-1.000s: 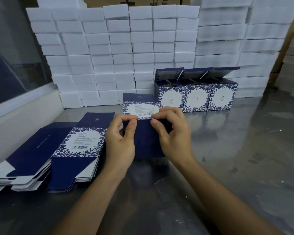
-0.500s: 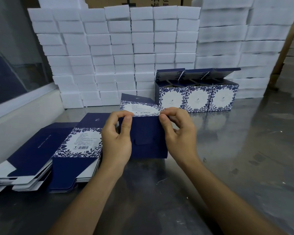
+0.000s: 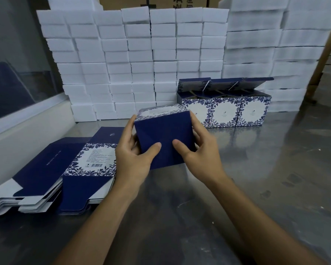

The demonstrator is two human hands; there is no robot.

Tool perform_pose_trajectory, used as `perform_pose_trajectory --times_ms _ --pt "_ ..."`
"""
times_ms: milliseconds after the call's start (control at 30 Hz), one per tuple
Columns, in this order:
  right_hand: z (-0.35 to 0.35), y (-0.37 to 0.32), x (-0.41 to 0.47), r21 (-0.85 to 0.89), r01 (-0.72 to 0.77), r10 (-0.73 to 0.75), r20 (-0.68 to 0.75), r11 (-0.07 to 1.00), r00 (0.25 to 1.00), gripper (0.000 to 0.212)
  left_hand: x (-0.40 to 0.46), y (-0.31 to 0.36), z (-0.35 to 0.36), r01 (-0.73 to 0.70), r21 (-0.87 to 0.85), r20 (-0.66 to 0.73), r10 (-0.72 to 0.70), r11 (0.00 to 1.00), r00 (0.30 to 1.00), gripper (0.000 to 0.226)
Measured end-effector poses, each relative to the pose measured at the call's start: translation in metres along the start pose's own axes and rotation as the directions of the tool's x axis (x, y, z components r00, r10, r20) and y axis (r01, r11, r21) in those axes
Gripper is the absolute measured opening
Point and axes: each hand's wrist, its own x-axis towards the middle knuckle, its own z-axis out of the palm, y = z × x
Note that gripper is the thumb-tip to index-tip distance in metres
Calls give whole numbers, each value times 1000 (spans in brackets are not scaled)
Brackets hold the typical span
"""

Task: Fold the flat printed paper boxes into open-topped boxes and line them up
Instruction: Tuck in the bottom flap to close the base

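Since a second ago the flat sleeve has popped into a cube, and now the box (image 3: 163, 138) is held just above the desk (image 3: 256, 178), navy bottom panels facing the camera, with the left hand (image 3: 134, 155) and right hand (image 3: 197, 148) each in a curled grip on its sides, thumbs pressing the bottom flaps. Biggest risk I see: if those flaps aren't properly tucked, they'll spring open once the thumbs lift. Squeezing too hard could also crease the walls, so it wouldn't sit square beside the finished row (image 3: 225, 111).
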Motion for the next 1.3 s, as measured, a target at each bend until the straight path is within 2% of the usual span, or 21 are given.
perform_pose_trajectory --times_ms 133,300,600,767,867,967,1200,1300 --pt "1 5 -1 -6 -10 10 13 1000 1000 79 0 -5 -2 -19 87 -32 22 996 999 88" --pt "3 6 -1 -80 30 -36 -75 996 997 77 1 -9 -3 -88 229 -20 95 969 995 93" --pt "6 3 -3 -138 90 -115 -190 986 975 73 -1 -9 -3 -189 383 -115 249 904 962 77" --pt "7 2 -4 -156 98 -124 -165 983 979 82 -2 -7 -2 -239 396 -88 296 887 951 75" --pt "8 -1 -5 -166 105 -128 -135 981 983 72 -2 -7 -1 -239 373 -83 288 896 954 72" --pt "10 -3 -5 -120 67 -82 -124 990 989 63 -2 -7 -2 -212 340 -61 246 916 967 71" --pt "12 -5 -7 -130 -49 31 -132 990 991 63 -3 -4 2 -186 153 61 179 971 982 66" --pt "12 -4 -7 -79 -116 106 -124 990 987 60 -2 -4 -1 -179 160 91 166 971 982 64"
